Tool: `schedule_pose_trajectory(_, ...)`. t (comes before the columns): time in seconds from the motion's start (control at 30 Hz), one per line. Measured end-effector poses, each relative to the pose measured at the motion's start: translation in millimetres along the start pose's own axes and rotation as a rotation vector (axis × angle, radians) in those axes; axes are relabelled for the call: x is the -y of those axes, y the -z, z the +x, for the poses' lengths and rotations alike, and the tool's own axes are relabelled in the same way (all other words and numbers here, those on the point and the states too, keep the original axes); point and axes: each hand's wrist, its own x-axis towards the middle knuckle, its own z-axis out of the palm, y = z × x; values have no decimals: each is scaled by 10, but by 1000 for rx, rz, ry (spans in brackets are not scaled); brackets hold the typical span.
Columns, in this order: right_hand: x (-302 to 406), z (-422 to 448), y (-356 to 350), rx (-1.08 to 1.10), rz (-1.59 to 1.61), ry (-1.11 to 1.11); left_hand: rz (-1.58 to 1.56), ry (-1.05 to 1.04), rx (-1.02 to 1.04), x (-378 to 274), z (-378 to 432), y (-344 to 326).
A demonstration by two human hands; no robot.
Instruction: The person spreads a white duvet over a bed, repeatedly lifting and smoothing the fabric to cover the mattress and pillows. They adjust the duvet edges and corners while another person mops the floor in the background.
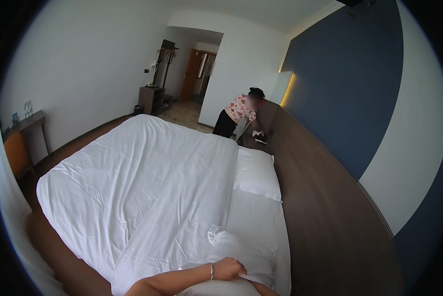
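My left hand (232, 268), with a bracelet at its wrist, is closed on the edge of a white pillowcase (221, 288) at the bottom of the view. Cloth hides my right hand; only part of that forearm shows beside the pillow. Under and beyond my hands, white bedding bulges and looks blurred. A rumpled white duvet (143, 185) covers most of the bed. Another white pillow (256, 173) lies against the headboard (317, 192) on the far side, and a bare strip of white sheet (254, 214) shows nearer to me.
Across the bed a person (240, 111) leans over the bedside surface, one hand at a white cloth and a dark item (259, 138). A desk (29, 120) with bottles and an orange chair (18, 153) stand at left. A dark bin (138, 109) stands beyond the bed.
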Motion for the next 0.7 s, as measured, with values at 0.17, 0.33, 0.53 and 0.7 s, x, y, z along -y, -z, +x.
schedule_pose_trajectory(0.17,-844,-726,436,-97,404,-90,-386,326,-106,378,-405,-264)
schedule_pose_trajectory(0.33,-1433,-1170,384,-1191,671,-314,-133,885,-173,1029,-1150,-787)
schedule_pose_trajectory(0.53,-1492,-863,440,-1255,602,-444,-455,1322,121,1661,-1685,-1474)
schedule_pose_trajectory(0.7,-1343,-749,637,-1299,562,-374,-790,1308,-135,1456,-1349,-1297)
